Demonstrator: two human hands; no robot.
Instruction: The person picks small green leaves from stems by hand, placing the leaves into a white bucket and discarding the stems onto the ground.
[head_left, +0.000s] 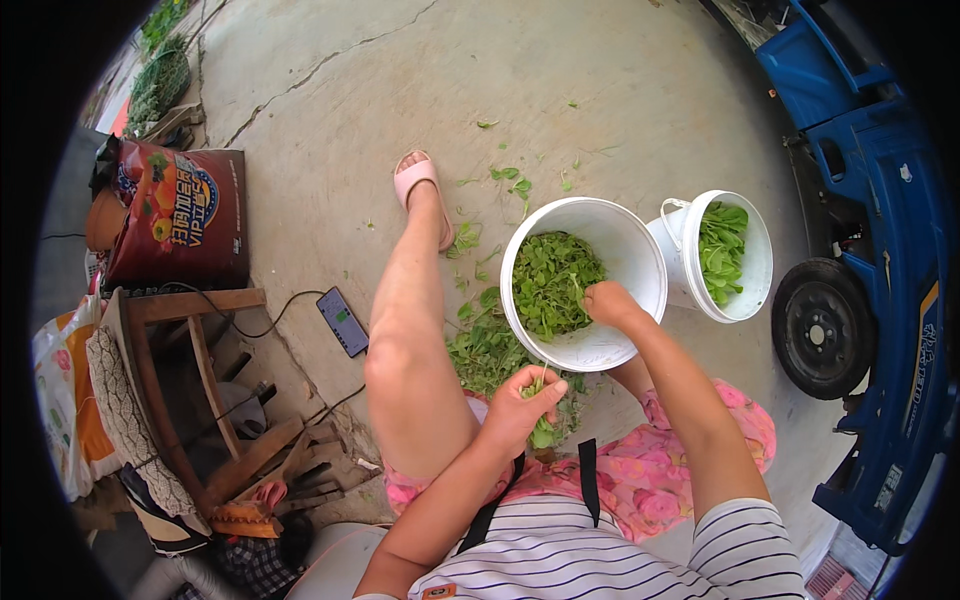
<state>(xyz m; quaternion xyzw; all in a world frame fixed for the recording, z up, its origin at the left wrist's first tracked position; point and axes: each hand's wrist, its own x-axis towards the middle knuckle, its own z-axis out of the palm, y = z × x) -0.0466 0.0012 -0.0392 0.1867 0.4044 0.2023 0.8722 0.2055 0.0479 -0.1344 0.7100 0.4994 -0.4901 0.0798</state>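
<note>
Before me stands a large white plastic bucket (634, 259), with a heap of leafy greens (551, 262) inside. My right hand (609, 304) reaches over its near rim, its closed fingers on a green sprig (576, 289) at the heap's edge. Lower down, between my knees, my left hand (529, 401) is closed around a small bunch of greens (541, 433); leaves stick out below the fingers and a thin stem above. A loose pile of greens (487, 345) lies on the ground left of the bucket, partly hidden by the bucket and my leg.
Right of the large bucket is a smaller white bucket (757, 259) holding leafy greens (721, 251). A blue vehicle (885, 225) with a black wheel (823, 328) stands farther right. On the left are a phone (343, 322) with a cable, a wooden chair frame (199, 375) and a dark red bag (202, 217).
</note>
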